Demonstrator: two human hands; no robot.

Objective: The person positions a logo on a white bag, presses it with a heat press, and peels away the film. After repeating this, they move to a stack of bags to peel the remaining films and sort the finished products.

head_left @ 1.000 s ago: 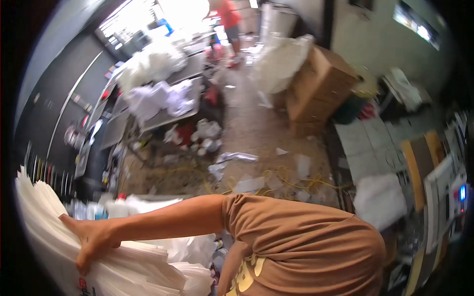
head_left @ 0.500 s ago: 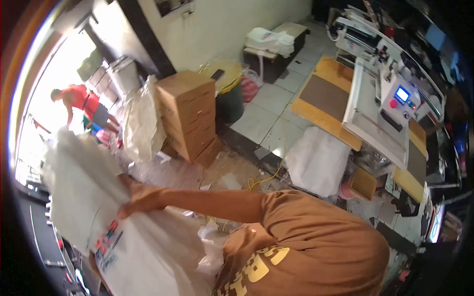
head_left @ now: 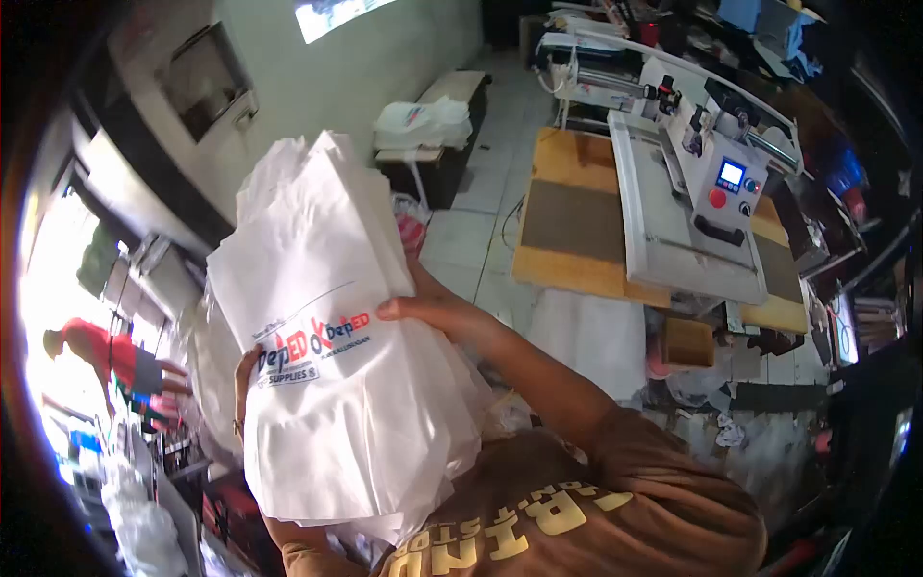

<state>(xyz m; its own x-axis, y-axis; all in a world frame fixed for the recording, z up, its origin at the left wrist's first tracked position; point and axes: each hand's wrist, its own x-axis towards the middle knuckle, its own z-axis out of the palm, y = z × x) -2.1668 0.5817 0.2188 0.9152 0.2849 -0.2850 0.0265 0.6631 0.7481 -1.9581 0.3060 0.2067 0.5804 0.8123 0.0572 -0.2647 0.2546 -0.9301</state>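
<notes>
A thick stack of white printed bags (head_left: 356,423) is held upright in front of my chest. Red, blue and black lettering, partly reading "DepED" and "SUPPLIES", runs across its middle. My right hand (head_left: 429,304) grips the right edge, its thumb lying over the print and its fingers hidden behind. On the left side, my left hand (head_left: 246,373) clasps the edge, and most of it is covered by the bags. The upper ends of the bags fan out in uneven layers.
To the right stands a heat press machine (head_left: 716,197) with a lit screen and wooden boards (head_left: 567,207). Another pile of white bags (head_left: 423,123) lies on a low bench (head_left: 460,91) by the wall. A person in red (head_left: 101,356) bends over at the far left.
The bag stack has moved right and up and now stands upright, its print facing me. My left hand has come into view at its left edge. The view has turned.
</notes>
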